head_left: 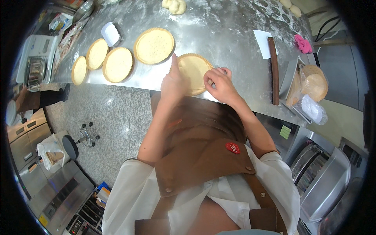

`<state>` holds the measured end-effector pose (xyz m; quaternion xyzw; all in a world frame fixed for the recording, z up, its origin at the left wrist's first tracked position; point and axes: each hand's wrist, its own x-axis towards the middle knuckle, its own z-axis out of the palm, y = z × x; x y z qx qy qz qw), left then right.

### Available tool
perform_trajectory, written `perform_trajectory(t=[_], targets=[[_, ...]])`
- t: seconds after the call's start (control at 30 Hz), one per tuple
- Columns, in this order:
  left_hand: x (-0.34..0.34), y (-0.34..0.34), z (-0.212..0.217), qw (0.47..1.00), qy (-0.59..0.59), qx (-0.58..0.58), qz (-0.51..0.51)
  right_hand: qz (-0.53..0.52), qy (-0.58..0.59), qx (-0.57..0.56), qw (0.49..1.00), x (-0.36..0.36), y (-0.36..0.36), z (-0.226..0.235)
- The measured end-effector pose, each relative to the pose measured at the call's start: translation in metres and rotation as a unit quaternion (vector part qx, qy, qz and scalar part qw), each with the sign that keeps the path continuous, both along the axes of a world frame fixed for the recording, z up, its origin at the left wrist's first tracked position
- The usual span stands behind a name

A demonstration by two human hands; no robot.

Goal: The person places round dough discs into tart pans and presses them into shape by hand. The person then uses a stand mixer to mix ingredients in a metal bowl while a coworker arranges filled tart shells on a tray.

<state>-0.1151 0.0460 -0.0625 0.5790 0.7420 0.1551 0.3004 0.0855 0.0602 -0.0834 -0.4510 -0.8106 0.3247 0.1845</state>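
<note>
A round tart tin lined with pale dough sits at the near edge of the floured steel counter. My left hand rests on the tin's left rim, index finger pointing up along the edge. My right hand pinches the dough at the tin's right rim, fingers curled. Another lined tart shell, pricked with holes, lies just beyond to the left.
Three more lined tart shells line the counter's left. A white scraper, dough lumps, a dark rolling pin, a white bench scraper, a pink cloth and a tray with bagged items surround them.
</note>
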Motion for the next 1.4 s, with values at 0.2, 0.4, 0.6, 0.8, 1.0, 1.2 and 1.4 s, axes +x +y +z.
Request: perform_trajectory(t=[0.2, 0.4, 0.6, 0.8, 1.0, 1.2, 1.4], targets=[[-0.012, 0.0, -0.015, 0.999, -0.03, 0.037, 0.003, -0.029, -0.008, 0.086, 0.996, -0.011, -0.012, 0.0], [-0.018, 0.0, -0.024, 0.997, -0.076, 0.028, 0.019, 0.02, -0.019, 0.121, 0.992, -0.027, -0.015, 0.002], [-0.019, -0.001, -0.015, 0.999, -0.019, 0.042, 0.001, 0.04, 0.029, 0.066, 0.997, -0.017, -0.014, -0.006], [-0.015, -0.002, -0.005, 0.998, -0.059, 0.03, 0.011, 0.073, 0.019, 0.065, 0.995, -0.018, -0.014, 0.007], [-0.02, -0.005, -0.009, 0.991, -0.114, 0.071, -0.025, 0.101, -0.016, 0.049, 0.994, -0.021, -0.014, 0.011], [-0.03, -0.007, -0.023, 0.994, -0.061, 0.037, -0.082, 0.106, -0.017, -0.004, 0.994, -0.02, -0.014, 0.009], [-0.026, -0.012, -0.013, 0.992, -0.047, 0.02, -0.119, 0.074, -0.007, -0.057, 0.996, -0.017, -0.013, -0.002]])
